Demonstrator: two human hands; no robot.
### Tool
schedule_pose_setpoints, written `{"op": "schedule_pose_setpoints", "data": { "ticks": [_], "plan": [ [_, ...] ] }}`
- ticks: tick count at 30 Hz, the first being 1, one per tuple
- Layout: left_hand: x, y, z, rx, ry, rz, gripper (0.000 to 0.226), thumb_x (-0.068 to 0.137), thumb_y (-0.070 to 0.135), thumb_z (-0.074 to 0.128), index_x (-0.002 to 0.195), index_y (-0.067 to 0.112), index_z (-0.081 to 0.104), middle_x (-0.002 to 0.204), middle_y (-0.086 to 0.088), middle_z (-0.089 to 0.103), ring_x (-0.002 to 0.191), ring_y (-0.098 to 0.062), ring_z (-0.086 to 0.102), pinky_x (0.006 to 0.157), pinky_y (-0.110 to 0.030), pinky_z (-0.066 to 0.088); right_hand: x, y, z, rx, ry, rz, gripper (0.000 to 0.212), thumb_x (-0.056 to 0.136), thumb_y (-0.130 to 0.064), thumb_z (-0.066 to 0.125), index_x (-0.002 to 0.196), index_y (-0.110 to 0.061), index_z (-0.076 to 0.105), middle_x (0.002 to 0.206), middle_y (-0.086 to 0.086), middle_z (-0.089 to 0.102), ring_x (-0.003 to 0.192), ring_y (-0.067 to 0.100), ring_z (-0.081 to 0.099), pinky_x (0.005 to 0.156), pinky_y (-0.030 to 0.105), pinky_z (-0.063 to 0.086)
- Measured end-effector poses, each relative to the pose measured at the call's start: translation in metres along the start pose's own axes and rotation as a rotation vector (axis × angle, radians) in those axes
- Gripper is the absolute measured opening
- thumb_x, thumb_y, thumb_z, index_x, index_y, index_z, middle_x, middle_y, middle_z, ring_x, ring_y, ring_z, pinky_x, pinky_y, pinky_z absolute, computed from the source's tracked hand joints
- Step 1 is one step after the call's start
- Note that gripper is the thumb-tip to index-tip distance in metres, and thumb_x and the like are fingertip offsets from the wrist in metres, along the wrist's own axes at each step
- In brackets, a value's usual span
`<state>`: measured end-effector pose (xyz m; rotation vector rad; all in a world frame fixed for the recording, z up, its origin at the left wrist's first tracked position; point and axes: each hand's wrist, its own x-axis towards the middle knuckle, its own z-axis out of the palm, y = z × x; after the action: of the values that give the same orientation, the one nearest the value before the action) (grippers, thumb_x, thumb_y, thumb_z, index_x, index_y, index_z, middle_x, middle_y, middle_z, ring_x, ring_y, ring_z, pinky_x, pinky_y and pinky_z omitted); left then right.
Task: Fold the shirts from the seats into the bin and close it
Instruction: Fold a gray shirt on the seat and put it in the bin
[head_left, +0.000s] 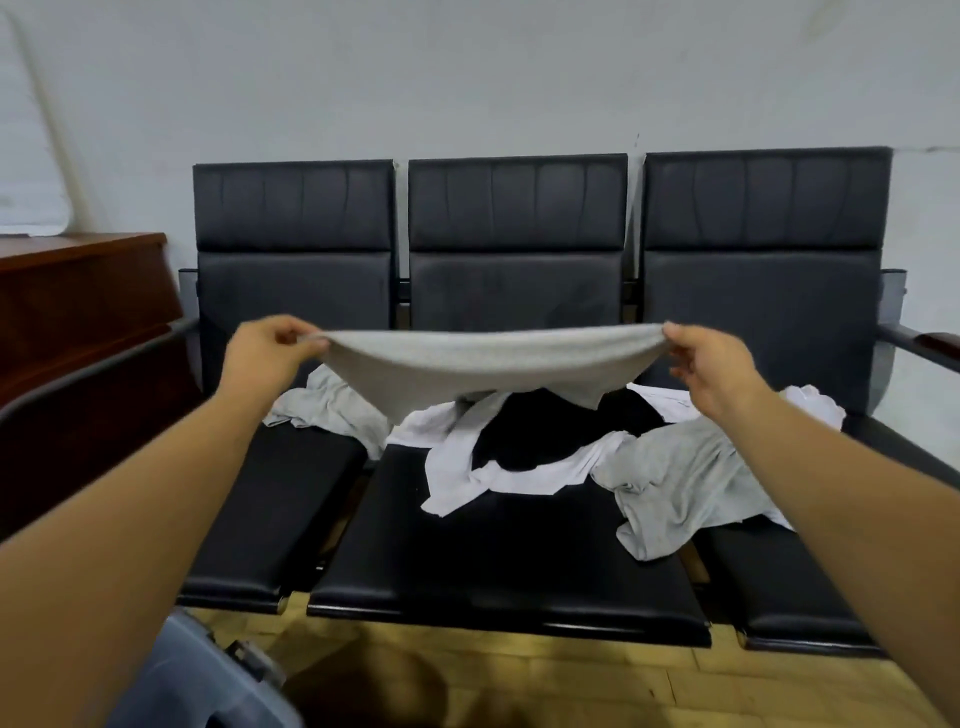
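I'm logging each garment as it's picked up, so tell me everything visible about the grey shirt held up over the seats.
The grey shirt is light heather grey, a soft knit by its look, with no print showing. It is stretched sideways in the air, its top edge sagging slightly between the left hand and the right hand, which pinch its two ends. The rest hangs above the middle seat, its lower edge over the pile of shirts. Whether it touches them is unclear.
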<state>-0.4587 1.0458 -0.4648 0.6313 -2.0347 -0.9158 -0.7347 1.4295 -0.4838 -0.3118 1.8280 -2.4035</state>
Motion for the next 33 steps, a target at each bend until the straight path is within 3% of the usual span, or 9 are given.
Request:
{"op": "schedule_pose_setpoints", "data": {
  "ticks": [2, 5, 7, 11, 18, 20, 23, 29, 33],
  "plan": [
    [-0.036, -0.025, 0.003, -0.069, -0.099, -0.069, 0.008, 0.086, 0.015, 0.077, 0.083, 0.021, 0.072, 0.070, 0.008, 0.067, 0.070, -0.009, 0.057, 0.062, -0.020, 0.042, -0.020, 0.036, -0.018, -0.003, 0.006, 0.012, 0.007, 0.089, -0.007, 0.067, 0.083, -0.011, 0.067, 0.085, 0.002, 0.067, 0.088, 0.017, 0.062, 0.076, 0.025, 0.048],
    [-0.082, -0.064, 0.007, -0.172, -0.241, -0.177, 0.003, 0.093, 0.009, 0.068, 0.092, 0.011, 0.067, 0.105, -0.001, 0.068, 0.098, -0.013, 0.060, 0.079, -0.017, 0.044, -0.048, 0.084, -0.041, -0.008, -0.048, 0.080, 0.004, 0.090, -0.004, 0.066, 0.086, -0.004, 0.067, 0.089, 0.010, 0.068, 0.095, 0.020, 0.064, 0.093, 0.032, 0.049],
    [-0.107, -0.090, 0.010, -0.310, -0.337, -0.242, 0.010, 0.098, 0.004, 0.058, 0.089, 0.009, 0.060, 0.116, -0.002, 0.069, 0.106, -0.014, 0.061, 0.086, -0.020, 0.045, -0.060, 0.106, -0.050, -0.045, -0.079, 0.130, 0.010, 0.087, -0.009, 0.070, 0.090, 0.000, 0.068, 0.094, 0.019, 0.067, 0.098, 0.026, 0.063, 0.100, 0.039, 0.047],
    [-0.128, -0.113, 0.011, -0.493, -0.451, -0.341, 0.013, 0.102, 0.007, 0.048, 0.091, 0.007, 0.054, 0.084, -0.004, 0.063, 0.084, -0.023, 0.054, 0.079, -0.037, 0.045, -0.071, 0.109, -0.048, -0.085, -0.115, 0.158, 0.010, 0.091, -0.012, 0.068, 0.083, -0.005, 0.068, 0.091, 0.016, 0.068, 0.092, 0.027, 0.065, 0.092, 0.041, 0.050],
    [-0.130, -0.102, 0.011, -0.522, -0.530, -0.373, 0.015, 0.104, 0.012, 0.045, 0.090, 0.013, 0.050, 0.077, -0.006, 0.052, 0.067, -0.016, 0.052, 0.065, -0.032, 0.048, -0.072, 0.109, -0.047, -0.138, -0.192, 0.167, 0.013, 0.091, -0.015, 0.069, 0.078, -0.011, 0.067, 0.078, 0.010, 0.069, 0.072, 0.027, 0.066, 0.063, 0.034, 0.057],
    [-0.131, -0.102, 0.005, -0.509, -0.537, -0.391, 0.016, 0.103, 0.013, 0.047, 0.088, 0.014, 0.051, 0.075, -0.004, 0.054, 0.064, -0.015, 0.053, 0.059, -0.029, 0.049, -0.072, 0.108, -0.048, -0.110, -0.224, 0.200, 0.008, 0.091, -0.013, 0.067, 0.089, -0.005, 0.068, 0.088, 0.014, 0.070, 0.083, 0.030, 0.067, 0.069, 0.036, 0.059],
    [-0.133, -0.106, -0.007, -0.530, -0.556, -0.428, 0.015, 0.099, 0.016, 0.050, 0.085, 0.016, 0.053, 0.073, -0.002, 0.052, 0.060, -0.015, 0.050, 0.049, -0.025, 0.045, -0.074, 0.108, -0.054, -0.105, -0.298, 0.307, 0.027, 0.093, -0.009, 0.060, 0.115, 0.007, 0.063, 0.111, 0.021, 0.069, 0.103, 0.032, 0.067, 0.086, 0.040, 0.058],
    [-0.146, -0.115, -0.015, -0.458, -0.691, -0.506, 0.020, 0.092, 0.027, 0.066, 0.090, 0.011, 0.055, 0.078, -0.005, 0.060, 0.067, -0.019, 0.061, 0.057, -0.030, 0.057, -0.082, 0.114, -0.062, -0.235, -0.367, 0.416, 0.021, 0.092, -0.007, 0.061, 0.108, 0.006, 0.066, 0.116, 0.024, 0.069, 0.103, 0.032, 0.069, 0.090, 0.040, 0.056],
    [-0.143, -0.112, -0.012, -0.448, -0.583, -0.485, 0.012, 0.101, 0.020, 0.055, 0.091, 0.012, 0.056, 0.078, -0.005, 0.056, 0.064, -0.017, 0.055, 0.054, -0.028, 0.052, -0.080, 0.113, -0.056, -0.257, -0.365, 0.434, 0.030, 0.094, -0.008, 0.061, 0.119, 0.008, 0.063, 0.118, 0.022, 0.069, 0.112, 0.034, 0.066, 0.091, 0.042, 0.057]
  ]
}}
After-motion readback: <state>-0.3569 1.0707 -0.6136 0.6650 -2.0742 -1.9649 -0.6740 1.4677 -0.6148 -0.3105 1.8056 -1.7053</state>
